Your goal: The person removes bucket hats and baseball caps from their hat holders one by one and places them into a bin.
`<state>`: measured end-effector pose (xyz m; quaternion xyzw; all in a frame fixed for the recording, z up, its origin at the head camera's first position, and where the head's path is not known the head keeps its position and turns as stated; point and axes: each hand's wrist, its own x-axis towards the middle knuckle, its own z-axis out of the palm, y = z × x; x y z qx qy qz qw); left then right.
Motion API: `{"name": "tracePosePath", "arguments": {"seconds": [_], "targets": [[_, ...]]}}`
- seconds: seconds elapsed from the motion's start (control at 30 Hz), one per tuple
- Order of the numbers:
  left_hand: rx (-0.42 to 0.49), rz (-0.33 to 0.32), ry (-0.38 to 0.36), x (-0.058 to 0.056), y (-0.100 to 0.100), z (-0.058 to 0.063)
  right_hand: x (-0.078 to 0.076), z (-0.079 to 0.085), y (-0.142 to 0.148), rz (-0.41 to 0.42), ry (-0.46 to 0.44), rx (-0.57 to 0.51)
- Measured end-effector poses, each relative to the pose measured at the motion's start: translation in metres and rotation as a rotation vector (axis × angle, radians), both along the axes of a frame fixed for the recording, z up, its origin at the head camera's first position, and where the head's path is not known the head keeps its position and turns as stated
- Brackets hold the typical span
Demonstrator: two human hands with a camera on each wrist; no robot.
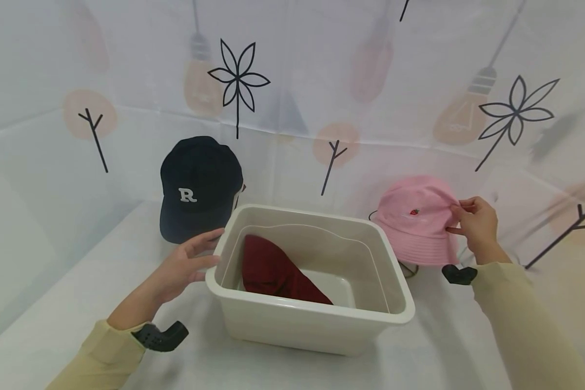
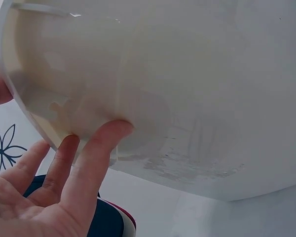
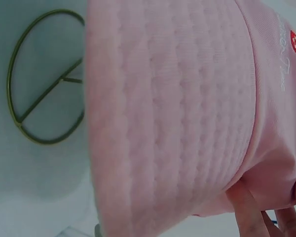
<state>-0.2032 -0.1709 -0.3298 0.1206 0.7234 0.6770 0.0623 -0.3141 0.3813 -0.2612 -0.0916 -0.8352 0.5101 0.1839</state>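
Observation:
A pink bucket hat (image 1: 414,222) with a small strawberry on its front sits on a wire stand (image 3: 45,76) to the right. My right hand (image 1: 478,222) pinches the side of its crown, fingers and thumb on the cloth above the stitched brim (image 3: 172,118). On the other side, my left hand (image 1: 182,265) rests its fingers (image 2: 96,163) against the outer left wall of a cream plastic bin (image 1: 302,327), below its rim. A dark red cloth item, perhaps a hat (image 1: 278,273), lies inside at the left of the bin; its far part is hidden by the front wall.
A dark navy cap (image 1: 200,189) with a white letter R stands behind the left hand, close to the bin's back left corner. A white cloth (image 1: 292,162) printed with flowers and bulbs hangs behind the white table (image 1: 185,368).

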Motion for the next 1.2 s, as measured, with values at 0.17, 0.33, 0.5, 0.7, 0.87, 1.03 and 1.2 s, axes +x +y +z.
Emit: {"name": "tracePosePath", "arguments": {"seconds": [0.17,0.33,0.5,0.7,0.87,1.03,1.2], "targets": [[-0.003,0.006,0.0,-0.001,0.0,-0.002,0.002,0.003,0.005,0.03,0.019,-0.101],[-0.006,0.013,-0.007,-0.001,0.0,-0.003,0.005,0.007,0.009,0.088,0.089,-0.321],[-0.004,0.011,0.0,-0.001,-0.001,-0.002,0.006,0.014,0.009,0.098,0.122,-0.427],[-0.003,0.011,0.002,-0.001,-0.001,-0.002,0.008,0.023,0.008,0.085,0.122,-0.46],[-0.003,0.008,0.001,-0.001,-0.001,-0.002,0.011,0.031,0.007,0.083,0.14,-0.511],[0.0,0.005,0.005,-0.001,-0.001,-0.002,0.011,0.04,0.005,0.059,0.129,-0.529],[-0.004,0.004,0.003,0.0,0.0,0.0,0.01,0.048,0.003,0.05,0.13,-0.547]]}}
